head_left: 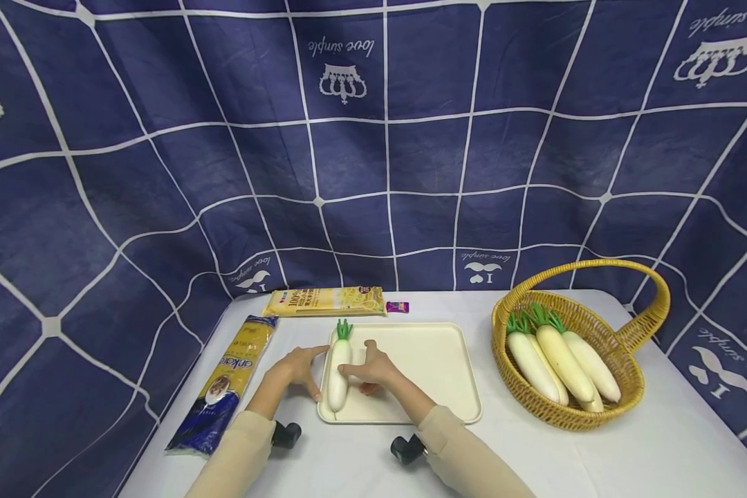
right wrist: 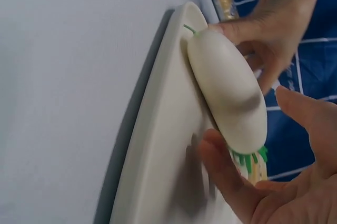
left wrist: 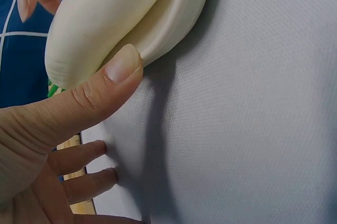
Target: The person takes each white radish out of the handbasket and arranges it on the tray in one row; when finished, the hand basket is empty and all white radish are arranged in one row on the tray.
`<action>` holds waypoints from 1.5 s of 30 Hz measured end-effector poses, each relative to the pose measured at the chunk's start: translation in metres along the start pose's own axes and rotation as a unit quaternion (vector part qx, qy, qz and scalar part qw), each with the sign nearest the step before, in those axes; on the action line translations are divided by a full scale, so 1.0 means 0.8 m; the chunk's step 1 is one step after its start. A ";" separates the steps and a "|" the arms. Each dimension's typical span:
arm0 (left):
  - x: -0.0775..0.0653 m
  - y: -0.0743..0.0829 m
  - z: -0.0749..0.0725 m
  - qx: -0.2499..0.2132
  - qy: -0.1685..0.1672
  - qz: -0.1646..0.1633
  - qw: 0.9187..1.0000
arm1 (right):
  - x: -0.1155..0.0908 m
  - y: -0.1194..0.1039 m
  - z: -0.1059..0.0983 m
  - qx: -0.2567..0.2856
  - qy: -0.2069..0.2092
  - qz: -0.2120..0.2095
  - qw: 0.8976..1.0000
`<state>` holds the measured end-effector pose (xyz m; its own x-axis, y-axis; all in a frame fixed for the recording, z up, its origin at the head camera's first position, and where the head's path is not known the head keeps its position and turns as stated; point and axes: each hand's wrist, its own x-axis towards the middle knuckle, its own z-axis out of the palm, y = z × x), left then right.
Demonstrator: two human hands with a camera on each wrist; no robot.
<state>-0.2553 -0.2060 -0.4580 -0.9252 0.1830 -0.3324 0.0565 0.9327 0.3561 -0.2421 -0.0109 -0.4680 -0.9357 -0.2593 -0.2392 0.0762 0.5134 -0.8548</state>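
Beige sleeves point(head_left: 239, 446) lie nearest; your left hand point(head_left: 295, 368) and right hand point(head_left: 378, 368), spread wide, flank the white radish point(head_left: 337, 380) at the left end of the tray point(head_left: 429, 373). Probably light, stiff, smooth: grasp its thick middle.

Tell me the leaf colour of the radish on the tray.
The leaves are green, clearest in head view.

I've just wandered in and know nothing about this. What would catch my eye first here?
Probably the golden wicker basket on the right of the table, holding several white radishes with green tops. Next, a single white radish at the left side of the cream tray, between a person's left hand and right hand. Behind everything hangs a navy cloth with white grid lines.
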 end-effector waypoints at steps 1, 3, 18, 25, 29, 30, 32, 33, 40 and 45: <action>0.001 0.000 0.000 0.001 0.000 0.000 1.000 | 0.000 0.003 -0.004 0.000 -0.004 -0.002 1.000; 0.002 -0.001 -0.001 0.001 -0.001 -0.001 1.000 | 0.001 0.009 -0.011 -0.002 -0.016 -0.012 1.000; -0.002 -0.001 -0.003 -0.008 0.002 -0.003 1.000 | -0.037 0.042 -0.059 0.054 -0.028 -0.071 0.996; -0.002 -0.001 -0.002 -0.008 0.000 -0.001 1.000 | -0.061 0.055 -0.076 0.084 -0.034 -0.083 0.992; -0.002 -0.001 -0.001 -0.005 -0.004 -0.003 1.000 | -0.072 0.060 -0.086 0.093 -0.033 -0.092 0.991; -0.001 -0.001 -0.001 -0.006 -0.004 -0.004 1.000 | -0.074 0.061 -0.089 0.097 -0.034 -0.095 0.990; -0.001 0.000 -0.001 -0.007 -0.004 -0.004 1.000 | -0.081 0.063 -0.095 0.104 -0.037 -0.099 0.989; -0.001 0.000 -0.001 -0.008 -0.004 -0.004 1.000 | -0.085 0.065 -0.098 0.108 -0.039 -0.101 0.988; -0.001 0.001 0.000 -0.014 0.000 0.001 1.000 | -0.114 0.077 -0.124 0.097 -0.034 -0.133 0.986; 0.000 0.001 -0.001 -0.011 -0.001 -0.001 1.000 | -0.135 0.083 -0.147 0.089 -0.032 -0.149 0.984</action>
<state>-0.2553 -0.2053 -0.4567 -0.9245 0.1822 -0.3348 0.0469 0.9261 0.3744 -0.1764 0.1469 -0.4447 -0.9025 -0.4306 0.0106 -0.1339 0.2571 -0.9571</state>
